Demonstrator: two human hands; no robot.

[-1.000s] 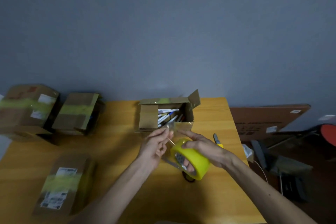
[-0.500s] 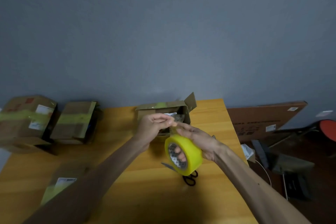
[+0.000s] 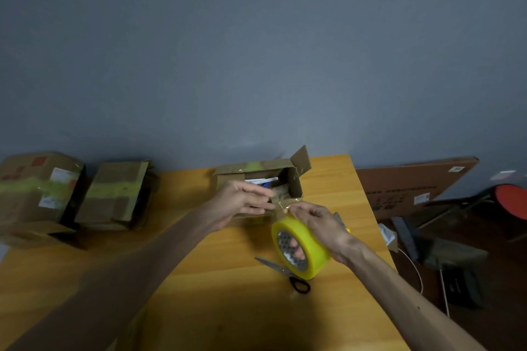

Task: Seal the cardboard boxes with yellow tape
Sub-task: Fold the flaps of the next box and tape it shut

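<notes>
Standing on the table (image 3: 199,279), the open cardboard box (image 3: 293,179) waits close ahead; your right hand (image 3: 316,222) grips the yellow tape roll (image 3: 308,248) through its core so it can turn, and your left hand (image 3: 242,202) pinches the tape end (image 3: 281,204) to draw it out

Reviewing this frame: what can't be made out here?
Head view only.
Contents of the open box: mostly covered by the left hand, the rest blurred.
The tape end pinched by the left hand: blurred, near-transparent, its length unclear.
Part of the scissors: hidden behind the roll in the right hand.
The labels on taped boxes: too blurred to read.
</notes>
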